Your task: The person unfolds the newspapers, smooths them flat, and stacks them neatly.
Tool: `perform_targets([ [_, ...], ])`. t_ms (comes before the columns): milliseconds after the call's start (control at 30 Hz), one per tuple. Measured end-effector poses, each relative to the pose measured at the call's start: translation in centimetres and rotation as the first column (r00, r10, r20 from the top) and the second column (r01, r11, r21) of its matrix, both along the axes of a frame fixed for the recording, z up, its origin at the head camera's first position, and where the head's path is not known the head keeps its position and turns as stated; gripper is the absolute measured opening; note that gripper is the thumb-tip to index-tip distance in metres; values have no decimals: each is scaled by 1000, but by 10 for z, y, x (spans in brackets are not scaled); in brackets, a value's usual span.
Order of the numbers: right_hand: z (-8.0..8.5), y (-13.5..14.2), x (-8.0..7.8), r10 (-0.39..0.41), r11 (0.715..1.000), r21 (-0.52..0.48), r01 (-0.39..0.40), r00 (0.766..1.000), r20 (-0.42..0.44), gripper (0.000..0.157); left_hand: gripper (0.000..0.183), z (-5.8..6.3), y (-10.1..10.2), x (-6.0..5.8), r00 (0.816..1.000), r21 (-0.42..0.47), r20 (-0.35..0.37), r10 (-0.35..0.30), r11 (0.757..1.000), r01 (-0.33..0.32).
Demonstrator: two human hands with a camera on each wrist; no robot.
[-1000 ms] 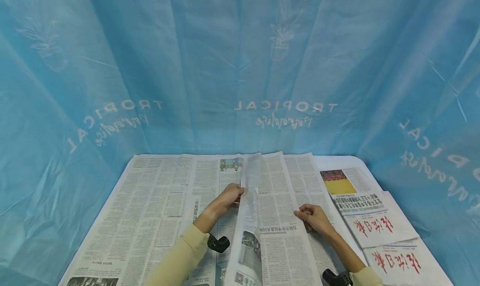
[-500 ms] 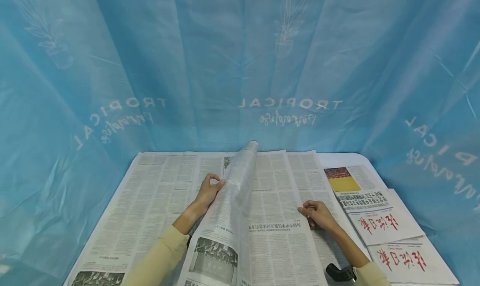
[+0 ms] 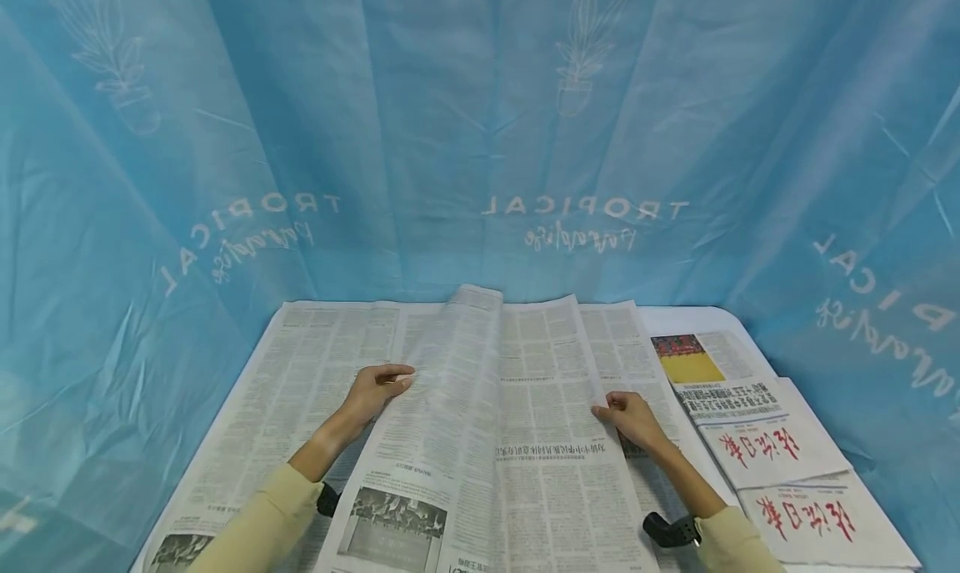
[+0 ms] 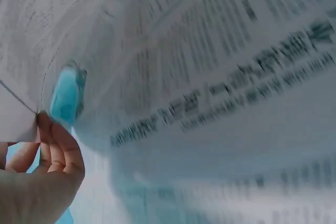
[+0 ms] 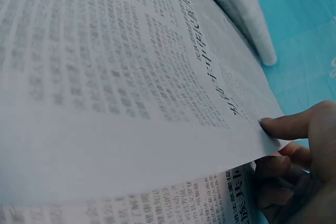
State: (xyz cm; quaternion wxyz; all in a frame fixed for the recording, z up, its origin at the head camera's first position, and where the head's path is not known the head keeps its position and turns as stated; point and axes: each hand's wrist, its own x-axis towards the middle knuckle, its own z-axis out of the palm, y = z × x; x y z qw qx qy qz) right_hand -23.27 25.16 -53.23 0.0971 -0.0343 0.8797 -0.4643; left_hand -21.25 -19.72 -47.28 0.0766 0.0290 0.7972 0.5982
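A large newspaper (image 3: 547, 389) lies spread across the table, with one page (image 3: 431, 439) lifted and curving over to the left. My left hand (image 3: 371, 396) pinches the outer edge of that page between thumb and fingers; the left wrist view shows the left hand (image 4: 50, 161) at the paper's edge. On the other side, my right hand (image 3: 632, 419) pinches the right edge of the page beneath. In the right wrist view the thumb of the right hand (image 5: 299, 145) presses on top of the sheet, with fingers curled below it.
To the right lie two folded newspapers (image 3: 802, 519) with red lettering and a sheet with a red and yellow picture (image 3: 686, 359). The white table (image 3: 675, 319) shows at the back right. A blue curtain (image 3: 480, 139) hangs behind and at both sides.
My left hand has moved left and slightly toward me, carrying the page from near upright over onto the left side. The right hand has stayed at the right page edge.
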Motion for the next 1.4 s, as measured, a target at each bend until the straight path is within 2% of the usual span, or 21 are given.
perform_targets([
  [167, 3, 1, 0, 29, 999, 18, -29, 1000, -9, 23, 28, -8, -18, 1, 1000, -71, -18, 6, 997, -7],
  [267, 6, 1, 1, 70, 997, 29, -69, 997, -12, 24, 22, -14, -30, 4, 997, -156, -81, 2, 988, -15],
  [367, 9, 4, 1, 96, 994, 62, -95, 995, -26, 30, 17, -18, -43, 7, 988, -252, -149, -50, 968, 11],
  [500, 13, 11, 1, 112, 989, 107, -106, 993, -46, 35, 14, -19, -57, 11, 980, -332, -170, -100, 942, 38],
  [633, 17, 18, 2, 113, 989, 105, -106, 992, -56, 37, 13, -19, -71, 15, 982, -391, -164, -97, 920, 26],
  [800, 19, 24, 4, 119, 986, 125, -110, 990, -71, 37, 11, -21, -93, 18, 986, -498, -154, -66, 867, -20],
  [900, 18, 28, 3, 98, 984, 157, -87, 993, -60, 34, 10, -22, -106, 19, 987, -547, -150, -62, 837, -31],
  [1100, 17, 38, 1, 30, 973, 230, -16, 998, -58, 20, 10, -24, -129, 21, 987, -609, -153, -52, 791, -53],
  [1200, 16, 44, 0, -9, 969, 246, 20, 999, -49, 20, 10, -23, -137, 23, 989, -630, -147, -34, 774, -67],
  [1400, 18, 54, 1, -72, 964, 252, 81, 996, -44, 19, 11, -19, -154, 25, 989, -673, -139, -54, 738, -54],
])
